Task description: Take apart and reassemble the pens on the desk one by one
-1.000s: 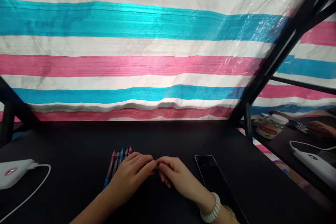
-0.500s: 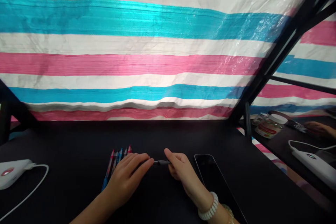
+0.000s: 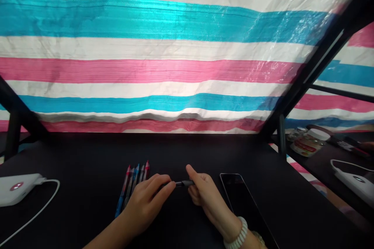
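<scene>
Nearest the camera, a white beaded bracelet [image 3: 237, 233] circles the right wrist, and beside it a dark phone [image 3: 244, 206] lies flat on the black worktop [image 3: 87, 202], screen up, just right of the right hand [image 3: 206, 196]. That hand is closed around the right end of a slim dark pen [image 3: 182, 183], thumb raised over it and the other fingers curled beneath. The left hand [image 3: 147, 202] pinches the pen's left end between thumb and fingertips, so the pen lies level between the two hands, held just above the worktop near its front middle. Just beyond and left of the left hand, a row of pens with red and blue barrels [image 3: 133, 183] lies side by side on the worktop, partly covered by the hand. Far to the left sits a white power bank [image 3: 17, 188] with a white cable [image 3: 37, 210] curving off it toward the front edge. Behind the worktop hangs a tarpaulin [image 3: 160, 66] striped in blue, pink and white, framed by black metal bars [image 3: 309, 74]. To the right, on a neighbouring worktop, stand a white-lidded jar [image 3: 309, 142] and another white power bank [image 3: 355, 181].
</scene>
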{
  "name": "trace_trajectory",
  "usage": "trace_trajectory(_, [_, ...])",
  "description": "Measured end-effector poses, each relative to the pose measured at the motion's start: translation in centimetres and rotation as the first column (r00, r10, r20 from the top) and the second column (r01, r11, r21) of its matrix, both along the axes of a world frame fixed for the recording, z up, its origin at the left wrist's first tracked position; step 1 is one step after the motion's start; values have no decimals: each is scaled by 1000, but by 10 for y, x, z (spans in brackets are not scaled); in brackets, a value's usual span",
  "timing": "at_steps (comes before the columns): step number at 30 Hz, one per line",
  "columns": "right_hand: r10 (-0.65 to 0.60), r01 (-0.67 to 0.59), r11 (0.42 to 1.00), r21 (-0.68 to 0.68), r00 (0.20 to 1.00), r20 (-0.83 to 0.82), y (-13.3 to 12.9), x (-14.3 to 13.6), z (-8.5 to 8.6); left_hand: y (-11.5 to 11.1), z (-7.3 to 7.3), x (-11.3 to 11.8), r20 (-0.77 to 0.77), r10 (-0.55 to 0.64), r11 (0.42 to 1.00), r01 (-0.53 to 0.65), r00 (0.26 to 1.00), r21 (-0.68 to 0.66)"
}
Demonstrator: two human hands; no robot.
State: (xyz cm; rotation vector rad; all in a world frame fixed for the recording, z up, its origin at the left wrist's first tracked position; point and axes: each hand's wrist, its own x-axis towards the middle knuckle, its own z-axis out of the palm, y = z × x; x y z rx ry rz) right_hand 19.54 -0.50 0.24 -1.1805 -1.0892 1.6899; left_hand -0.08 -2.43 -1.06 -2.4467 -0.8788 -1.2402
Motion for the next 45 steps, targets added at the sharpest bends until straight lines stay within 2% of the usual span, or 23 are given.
trace_trajectory(5, [-30, 30, 999, 32, 999, 19, -1, -2, -3, 0, 0, 3, -9, 11, 999, -11, 1000, -36])
trace_trajectory(12, [-121, 121, 992, 41, 993, 0, 0, -2, -8, -1, 9, 9, 26, -9, 1000, 9, 1000, 1])
trace_trajectory(17, [-166, 165, 984, 60, 986, 13, 1, -3, -6, 1, 5, 10, 14, -6, 1000, 5, 1000, 28])
trace_trajectory(26, [-191, 156, 961, 228, 972, 139, 0, -5, -15, 0, 1, 16, -99, 123, 992, -121, 987, 28])
trace_trajectory(30, [-170, 122, 958, 261, 970, 171, -2, -7, -19, 0, 1, 19, -129, 196, 981, -194, 972, 30])
trace_trajectory(34, [-164, 105, 952, 288, 968, 189, -5, -9, -19, -3, 4, 20, -141, 232, 972, -235, 962, -5])
trace_trajectory(38, [-176, 82, 934, 349, 953, 247, -9, -11, -14, -8, 6, 21, -144, 215, 971, -227, 966, -73])
trace_trajectory(43, [-244, 66, 858, 509, 925, 292, -19, -14, 0, -10, 7, 19, -80, 134, 960, -149, 988, -236])
trace_trajectory(45, [-264, 61, 837, 543, 916, 303, -20, -14, 5, -9, 8, 17, -50, 99, 960, -108, 994, -258])
